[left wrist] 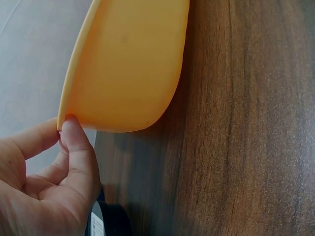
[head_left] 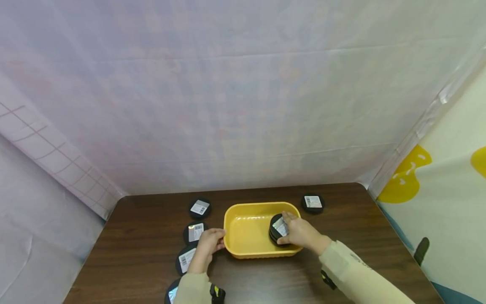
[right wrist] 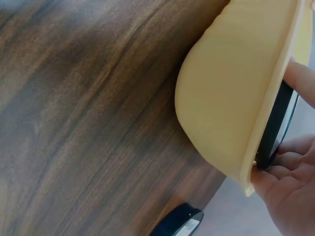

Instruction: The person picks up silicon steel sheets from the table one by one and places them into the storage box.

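A yellow tray [head_left: 247, 231] with rounded corners and raised walls sits on the table. Its left rim is pinched between the thumb and fingers of my left hand [head_left: 209, 245], clearly seen in the left wrist view. Inside the tray's right end is a short stack of flat black round discs. My right hand [head_left: 301, 232] reaches over the right wall and grips the top black disc [head_left: 280, 226], which carries a silvery barcode label. In the right wrist view that disc [right wrist: 276, 127] shows its dark edge above the rim; the lower discs are hidden by the wall.
Left of the tray, several similar labelled discs [head_left: 195, 232] run in a column towards the near edge, partly behind my left forearm. Another disc [head_left: 313, 203] lies beyond the tray's right corner. The brown wooden table [head_left: 125, 249] meets a pale cloth wall [head_left: 228, 105] behind.
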Action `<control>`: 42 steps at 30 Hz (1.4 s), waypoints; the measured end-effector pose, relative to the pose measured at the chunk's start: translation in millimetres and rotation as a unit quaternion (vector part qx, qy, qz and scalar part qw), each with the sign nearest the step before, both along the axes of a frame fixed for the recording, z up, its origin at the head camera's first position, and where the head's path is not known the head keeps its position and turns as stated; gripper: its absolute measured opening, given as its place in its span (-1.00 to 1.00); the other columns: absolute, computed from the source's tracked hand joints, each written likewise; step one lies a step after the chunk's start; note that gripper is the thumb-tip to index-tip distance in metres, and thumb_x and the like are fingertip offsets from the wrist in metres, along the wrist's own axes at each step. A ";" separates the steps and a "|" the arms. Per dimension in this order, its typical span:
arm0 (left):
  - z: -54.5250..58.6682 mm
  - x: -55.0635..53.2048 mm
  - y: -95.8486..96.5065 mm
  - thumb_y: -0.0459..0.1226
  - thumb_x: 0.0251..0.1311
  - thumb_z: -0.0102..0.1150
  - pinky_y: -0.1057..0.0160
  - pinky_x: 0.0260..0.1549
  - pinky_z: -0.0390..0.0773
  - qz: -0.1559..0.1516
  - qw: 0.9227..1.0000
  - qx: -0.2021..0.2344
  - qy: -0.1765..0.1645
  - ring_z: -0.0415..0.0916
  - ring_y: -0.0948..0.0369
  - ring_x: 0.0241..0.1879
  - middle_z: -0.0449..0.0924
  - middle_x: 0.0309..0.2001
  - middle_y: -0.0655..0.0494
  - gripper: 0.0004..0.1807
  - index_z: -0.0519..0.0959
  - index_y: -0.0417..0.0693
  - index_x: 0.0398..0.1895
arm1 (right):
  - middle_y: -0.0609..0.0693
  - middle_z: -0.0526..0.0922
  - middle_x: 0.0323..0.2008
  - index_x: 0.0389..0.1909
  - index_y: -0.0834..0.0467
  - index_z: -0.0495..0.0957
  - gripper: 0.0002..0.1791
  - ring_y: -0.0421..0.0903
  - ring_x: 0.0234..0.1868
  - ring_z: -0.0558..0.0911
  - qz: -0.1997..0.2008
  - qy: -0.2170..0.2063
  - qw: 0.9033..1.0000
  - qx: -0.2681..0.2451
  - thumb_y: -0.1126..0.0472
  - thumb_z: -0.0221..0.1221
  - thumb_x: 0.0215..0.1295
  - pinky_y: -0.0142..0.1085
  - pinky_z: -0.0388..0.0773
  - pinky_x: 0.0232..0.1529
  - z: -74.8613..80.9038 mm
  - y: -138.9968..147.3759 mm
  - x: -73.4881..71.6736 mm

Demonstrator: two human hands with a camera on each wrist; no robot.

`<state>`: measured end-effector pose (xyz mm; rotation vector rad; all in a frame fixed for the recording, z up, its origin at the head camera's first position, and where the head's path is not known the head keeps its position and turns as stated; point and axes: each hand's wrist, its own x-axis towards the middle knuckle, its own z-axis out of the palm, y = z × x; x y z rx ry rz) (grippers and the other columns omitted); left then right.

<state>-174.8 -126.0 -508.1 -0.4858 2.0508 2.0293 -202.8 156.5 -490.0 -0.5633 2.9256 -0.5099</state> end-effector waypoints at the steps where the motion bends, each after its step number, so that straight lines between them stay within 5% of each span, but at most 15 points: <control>1: 0.2 -0.1 0.1 -0.38 0.24 0.02 0.40 -0.51 0.53 0.001 1.000 -0.001 -0.002 0.41 0.23 -0.50 0.47 -0.42 -0.07 -0.66 0.41 -0.57 -0.06 | 0.38 0.31 0.23 0.27 0.45 0.21 0.06 0.20 0.22 0.36 0.001 -0.004 1.000 0.002 -0.09 0.44 -0.16 -0.03 0.36 0.17 0.4 0.0 -0.3; 42: -3.0 -0.7 0.7 -0.39 0.23 0.02 0.41 -0.53 0.53 0.006 1.000 0.006 0.003 0.40 0.26 -0.53 0.46 -0.46 -0.02 -0.67 0.40 -0.57 -0.07 | 0.39 0.23 0.27 0.23 0.50 0.22 0.07 0.23 0.32 0.21 0.020 0.007 1.000 0.010 -0.10 0.43 -0.17 -0.03 0.23 0.27 3.6 0.1 0.7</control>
